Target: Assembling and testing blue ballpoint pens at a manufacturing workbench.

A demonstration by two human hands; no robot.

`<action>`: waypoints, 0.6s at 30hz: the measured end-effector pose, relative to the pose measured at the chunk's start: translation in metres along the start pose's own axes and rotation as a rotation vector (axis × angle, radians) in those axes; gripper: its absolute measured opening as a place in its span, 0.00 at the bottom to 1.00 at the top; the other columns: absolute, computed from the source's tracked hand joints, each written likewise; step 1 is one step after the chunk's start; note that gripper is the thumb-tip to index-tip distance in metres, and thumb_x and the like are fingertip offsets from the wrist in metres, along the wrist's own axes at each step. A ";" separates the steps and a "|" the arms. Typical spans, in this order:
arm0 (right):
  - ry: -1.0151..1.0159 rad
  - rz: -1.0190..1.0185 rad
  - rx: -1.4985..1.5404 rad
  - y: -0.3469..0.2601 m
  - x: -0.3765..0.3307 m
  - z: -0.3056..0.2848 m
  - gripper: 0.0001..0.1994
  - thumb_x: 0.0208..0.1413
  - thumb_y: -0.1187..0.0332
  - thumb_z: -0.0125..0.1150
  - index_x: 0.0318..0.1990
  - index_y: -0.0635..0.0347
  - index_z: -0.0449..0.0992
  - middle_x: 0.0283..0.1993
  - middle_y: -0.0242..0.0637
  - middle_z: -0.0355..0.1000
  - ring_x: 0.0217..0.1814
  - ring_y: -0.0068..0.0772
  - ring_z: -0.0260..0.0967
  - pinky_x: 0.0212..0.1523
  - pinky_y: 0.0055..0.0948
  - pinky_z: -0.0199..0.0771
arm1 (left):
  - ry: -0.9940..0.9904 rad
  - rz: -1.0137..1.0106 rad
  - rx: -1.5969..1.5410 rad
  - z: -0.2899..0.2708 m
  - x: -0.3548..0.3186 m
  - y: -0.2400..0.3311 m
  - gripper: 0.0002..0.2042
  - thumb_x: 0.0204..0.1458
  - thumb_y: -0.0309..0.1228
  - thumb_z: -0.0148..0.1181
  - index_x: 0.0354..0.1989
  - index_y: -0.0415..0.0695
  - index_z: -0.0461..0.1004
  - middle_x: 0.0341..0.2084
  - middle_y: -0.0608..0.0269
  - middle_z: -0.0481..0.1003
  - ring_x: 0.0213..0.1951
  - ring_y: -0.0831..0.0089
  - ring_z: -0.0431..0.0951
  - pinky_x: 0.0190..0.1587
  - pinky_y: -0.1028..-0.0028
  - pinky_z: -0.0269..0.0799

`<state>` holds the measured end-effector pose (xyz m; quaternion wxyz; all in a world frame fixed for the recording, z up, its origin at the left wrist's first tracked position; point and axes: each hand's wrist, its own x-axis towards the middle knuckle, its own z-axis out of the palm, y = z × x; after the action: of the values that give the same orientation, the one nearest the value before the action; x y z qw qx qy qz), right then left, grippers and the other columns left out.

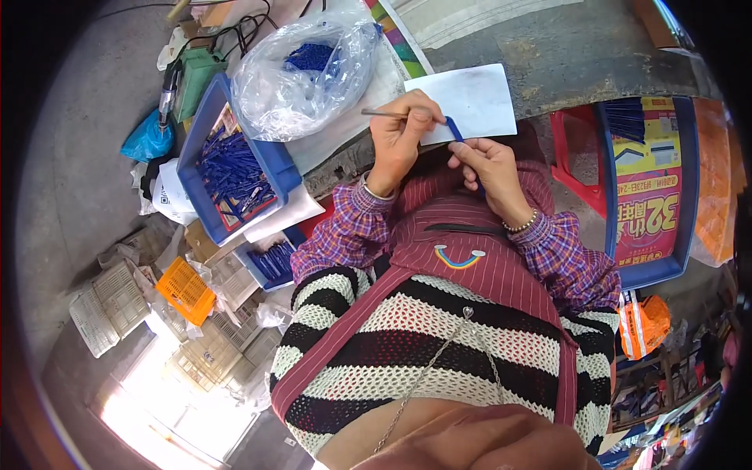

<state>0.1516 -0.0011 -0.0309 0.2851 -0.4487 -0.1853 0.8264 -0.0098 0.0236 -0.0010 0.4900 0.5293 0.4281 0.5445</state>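
The left hand (399, 137) pinches a thin metal rod (384, 114); the right hand (489, 168) grips a blue pen barrel (455, 129) — both meet over the white sheet (470, 98); a blue tray (235, 168) of barrels sits left.

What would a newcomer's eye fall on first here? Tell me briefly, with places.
At centre, the left hand pinches a thin metal rod and the right hand grips a small blue plastic piece, meeting over a white sheet. To the left sit a blue tray of blue sticks and, behind it, a clear bag of blue parts. A bright orange crate stands out lower left.
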 end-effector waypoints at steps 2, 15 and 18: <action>0.000 0.000 0.006 0.000 -0.001 0.001 0.07 0.54 0.69 0.57 0.31 0.64 0.73 0.25 0.31 0.71 0.15 0.10 0.56 0.14 0.12 0.55 | 0.037 -0.044 0.086 0.000 -0.005 0.002 0.04 0.53 0.24 0.52 0.30 0.36 0.69 0.29 0.62 0.70 0.30 0.80 0.68 0.32 0.82 0.62; 0.098 -0.135 -0.014 -0.010 -0.006 -0.029 0.08 0.55 0.68 0.54 0.35 0.65 0.75 0.25 0.31 0.72 0.19 0.13 0.61 0.19 0.14 0.62 | 0.043 -0.202 0.255 -0.062 -0.024 0.007 0.05 0.55 0.23 0.47 0.39 0.39 0.65 0.32 0.59 0.71 0.35 0.75 0.70 0.41 0.77 0.65; 0.517 -0.381 -0.019 -0.014 -0.012 -0.087 0.09 0.55 0.71 0.53 0.41 0.65 0.74 0.26 0.28 0.70 0.21 0.15 0.62 0.22 0.15 0.66 | 0.004 -0.150 0.163 -0.085 -0.027 -0.009 0.06 0.56 0.23 0.48 0.41 0.38 0.63 0.33 0.57 0.71 0.36 0.74 0.70 0.42 0.76 0.65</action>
<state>0.2348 0.0061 -0.0616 0.4682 -0.6037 -0.1952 0.6150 -0.0953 0.0025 -0.0204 0.4838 0.5327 0.5105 0.4708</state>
